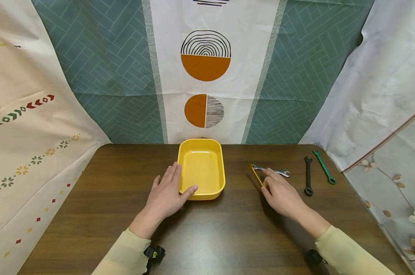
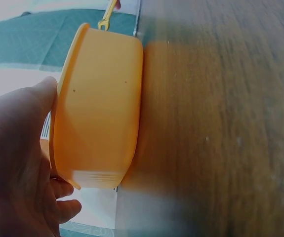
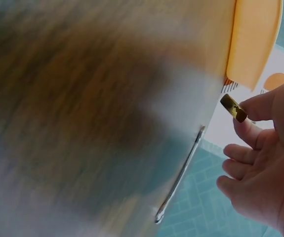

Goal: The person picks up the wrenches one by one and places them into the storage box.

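Observation:
A yellow rectangular tray (image 1: 201, 196) sits on the table, left of centre. My left hand (image 1: 167, 193) lies along its left side, fingers straight, with the thumb over the near rim; the left wrist view shows the thumb at the tray's rim (image 2: 58, 133). To the right of the tray, my right hand (image 1: 279, 193) pinches a yellow wrench (image 1: 257, 176) between thumb and forefinger. Its near end (image 3: 234, 108) shows in the right wrist view, held above the tabletop, other fingers loosely bent. Behind that hand lies a silver wrench (image 1: 283, 173), partly covered by the fingers.
Farther right on the wooden table (image 1: 125, 164) lie a black wrench (image 1: 308, 175) and a green wrench (image 1: 325, 167). A patterned cloth (image 1: 207, 114) hangs along the back edge, with more fabric at the left (image 1: 39, 114) and right sides.

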Tool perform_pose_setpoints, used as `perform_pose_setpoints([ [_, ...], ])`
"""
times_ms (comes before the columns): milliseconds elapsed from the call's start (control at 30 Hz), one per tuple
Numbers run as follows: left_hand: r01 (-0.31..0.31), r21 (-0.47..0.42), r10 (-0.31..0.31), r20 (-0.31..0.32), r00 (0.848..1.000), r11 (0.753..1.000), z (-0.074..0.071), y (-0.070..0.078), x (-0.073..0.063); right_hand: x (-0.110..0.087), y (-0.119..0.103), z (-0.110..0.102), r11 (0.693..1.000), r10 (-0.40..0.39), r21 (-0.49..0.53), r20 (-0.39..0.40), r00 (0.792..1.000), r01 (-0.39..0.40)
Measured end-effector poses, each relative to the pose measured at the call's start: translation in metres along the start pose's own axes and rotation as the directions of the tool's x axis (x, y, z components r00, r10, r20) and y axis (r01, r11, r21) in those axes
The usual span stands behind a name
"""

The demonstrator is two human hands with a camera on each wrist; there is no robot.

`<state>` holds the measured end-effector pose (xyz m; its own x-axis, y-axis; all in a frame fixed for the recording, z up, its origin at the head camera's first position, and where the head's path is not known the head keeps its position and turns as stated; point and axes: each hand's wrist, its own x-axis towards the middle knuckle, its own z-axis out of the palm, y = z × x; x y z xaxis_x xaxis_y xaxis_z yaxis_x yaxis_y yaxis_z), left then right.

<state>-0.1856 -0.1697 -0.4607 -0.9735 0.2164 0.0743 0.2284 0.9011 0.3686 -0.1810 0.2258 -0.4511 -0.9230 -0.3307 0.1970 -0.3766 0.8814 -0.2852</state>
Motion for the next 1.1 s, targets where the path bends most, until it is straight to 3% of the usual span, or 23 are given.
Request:
perform_pose_setpoints([
  [633, -0.006, -0.004, 0.006, -0.014, 1.0, 1.0, 0.001, 0.0, -0.001, 0.022, -0.016, -0.004, 0.99, 0.065, 0.122, 0.032, 0.997, -0.069],
  [1100, -0.008, -0.007, 0.008, -0.019, 1.0, 1.0, -0.001, 0.0, -0.001, 0.032, -0.026, -0.005, 0.981, 0.067, 0.178, 0.043, 0.997, -0.073],
])
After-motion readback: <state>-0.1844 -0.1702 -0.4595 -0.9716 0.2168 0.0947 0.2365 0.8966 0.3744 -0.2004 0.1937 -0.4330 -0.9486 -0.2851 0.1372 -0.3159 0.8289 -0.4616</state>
